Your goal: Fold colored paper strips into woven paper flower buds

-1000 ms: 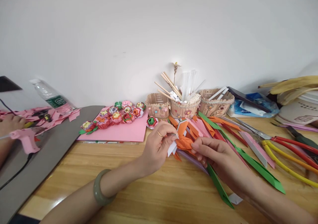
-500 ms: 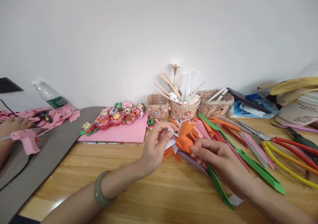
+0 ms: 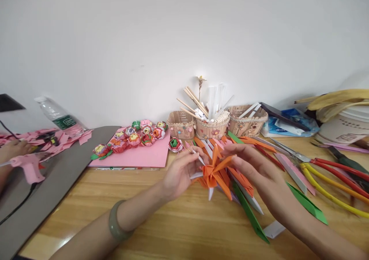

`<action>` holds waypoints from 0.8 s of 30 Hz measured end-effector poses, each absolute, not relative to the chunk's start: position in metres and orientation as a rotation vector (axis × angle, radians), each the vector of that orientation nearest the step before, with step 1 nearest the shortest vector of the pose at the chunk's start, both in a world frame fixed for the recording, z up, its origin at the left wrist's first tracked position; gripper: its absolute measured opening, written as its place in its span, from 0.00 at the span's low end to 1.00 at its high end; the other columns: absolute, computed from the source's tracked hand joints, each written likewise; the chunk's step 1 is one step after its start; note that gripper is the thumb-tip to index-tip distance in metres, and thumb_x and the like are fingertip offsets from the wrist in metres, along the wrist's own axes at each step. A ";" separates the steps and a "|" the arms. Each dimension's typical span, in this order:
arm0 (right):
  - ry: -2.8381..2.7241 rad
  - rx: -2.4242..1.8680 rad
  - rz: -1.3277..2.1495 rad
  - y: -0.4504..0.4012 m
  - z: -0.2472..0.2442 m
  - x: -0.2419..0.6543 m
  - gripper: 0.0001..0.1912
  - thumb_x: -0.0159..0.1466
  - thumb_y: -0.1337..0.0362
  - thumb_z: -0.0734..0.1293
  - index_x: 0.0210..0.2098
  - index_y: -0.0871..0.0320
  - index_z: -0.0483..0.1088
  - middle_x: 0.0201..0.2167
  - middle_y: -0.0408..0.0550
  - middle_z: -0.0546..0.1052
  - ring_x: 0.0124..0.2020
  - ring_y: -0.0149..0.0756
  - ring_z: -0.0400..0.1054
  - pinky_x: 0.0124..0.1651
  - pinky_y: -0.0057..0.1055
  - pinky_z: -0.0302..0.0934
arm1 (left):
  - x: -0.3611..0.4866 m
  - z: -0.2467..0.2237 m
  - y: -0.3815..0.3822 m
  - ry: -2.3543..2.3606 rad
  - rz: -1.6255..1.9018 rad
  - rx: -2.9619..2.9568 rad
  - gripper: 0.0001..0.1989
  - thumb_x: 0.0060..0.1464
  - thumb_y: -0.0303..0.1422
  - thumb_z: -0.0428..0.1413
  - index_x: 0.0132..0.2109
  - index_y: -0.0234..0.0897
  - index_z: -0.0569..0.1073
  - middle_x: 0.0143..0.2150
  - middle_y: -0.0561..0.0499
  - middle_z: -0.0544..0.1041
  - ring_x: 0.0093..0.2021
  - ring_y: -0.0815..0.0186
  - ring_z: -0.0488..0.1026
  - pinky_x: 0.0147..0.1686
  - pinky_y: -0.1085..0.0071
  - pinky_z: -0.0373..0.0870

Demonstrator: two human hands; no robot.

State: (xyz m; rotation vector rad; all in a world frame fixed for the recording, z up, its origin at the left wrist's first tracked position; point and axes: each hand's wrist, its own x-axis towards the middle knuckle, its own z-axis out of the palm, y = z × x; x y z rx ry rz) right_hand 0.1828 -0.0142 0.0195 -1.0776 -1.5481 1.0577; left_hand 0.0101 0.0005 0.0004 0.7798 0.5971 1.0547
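Note:
An orange and white folded-paper flower (image 3: 212,172) faces me with its pointed petals spread. My left hand (image 3: 182,170), a green bangle on its wrist, is closed on the flower's white petals at the left side. On the right, the fingers of my right hand (image 3: 251,164) are apart, thumb and fingertips beside an orange petal; whether they touch it I cannot tell. Folded strips of paper lie below and behind, among them a green strip (image 3: 250,210) and a white strip (image 3: 273,229).
Small paper flowers (image 3: 134,139) lie on a pink sheet (image 3: 150,156). Decorated baskets (image 3: 212,131) with sticks stand along the wall. Red-handled scissors (image 3: 325,164) and yellow-handled pliers (image 3: 311,179) are at right. Another person's hand (image 3: 14,150) is near a pink glue gun (image 3: 29,167).
The paper flower has turned so its centre faces me, its petals now spread. My right hand has loosened from its lower petals and moved up to the right with fingers apart.

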 end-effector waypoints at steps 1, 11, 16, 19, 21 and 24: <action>-1.593 -1.073 1.107 -0.015 0.019 0.182 0.11 0.58 0.56 0.63 0.36 0.55 0.68 0.32 0.45 0.73 0.34 0.36 0.68 0.37 0.31 0.64 | 0.011 0.000 -0.001 0.599 1.025 0.794 0.07 0.47 0.33 0.56 0.30 0.35 0.66 0.26 0.53 0.68 0.27 0.74 0.65 0.26 0.78 0.63; -1.904 -1.091 0.720 -0.022 0.021 0.181 0.04 0.59 0.66 0.62 0.31 0.55 0.69 0.30 0.45 0.76 0.31 0.35 0.69 0.33 0.30 0.63 | 0.015 0.001 -0.015 0.919 1.222 1.607 0.09 0.44 0.32 0.60 0.33 0.35 0.70 0.33 0.50 0.73 0.36 0.67 0.69 0.38 0.70 0.65; -1.991 -1.005 0.485 -0.026 0.017 0.183 0.05 0.58 0.68 0.62 0.34 0.54 0.67 0.30 0.46 0.75 0.31 0.36 0.69 0.33 0.31 0.64 | 0.012 -0.002 -0.015 0.932 1.484 2.008 0.05 0.45 0.29 0.59 0.32 0.36 0.71 0.30 0.50 0.75 0.33 0.66 0.70 0.35 0.69 0.66; -2.022 -0.891 0.360 -0.027 0.016 0.183 0.07 0.57 0.69 0.64 0.36 0.53 0.66 0.31 0.46 0.75 0.33 0.36 0.69 0.35 0.33 0.65 | 0.011 -0.002 -0.014 0.842 1.544 2.147 0.04 0.47 0.27 0.57 0.34 0.37 0.71 0.30 0.49 0.76 0.34 0.65 0.70 0.36 0.67 0.67; -2.029 -0.834 0.307 -0.026 0.016 0.183 0.08 0.57 0.70 0.65 0.36 0.53 0.66 0.32 0.46 0.74 0.35 0.36 0.69 0.37 0.33 0.65 | 0.011 -0.002 -0.015 0.797 1.551 2.197 0.05 0.48 0.26 0.56 0.35 0.37 0.71 0.31 0.48 0.76 0.34 0.65 0.71 0.36 0.67 0.67; -2.024 -0.798 0.271 -0.026 0.015 0.182 0.09 0.56 0.71 0.65 0.35 0.53 0.66 0.33 0.47 0.74 0.36 0.36 0.69 0.37 0.33 0.65 | 0.011 -0.001 -0.015 0.806 1.561 2.210 0.07 0.47 0.25 0.56 0.36 0.37 0.70 0.31 0.48 0.76 0.34 0.66 0.71 0.35 0.68 0.68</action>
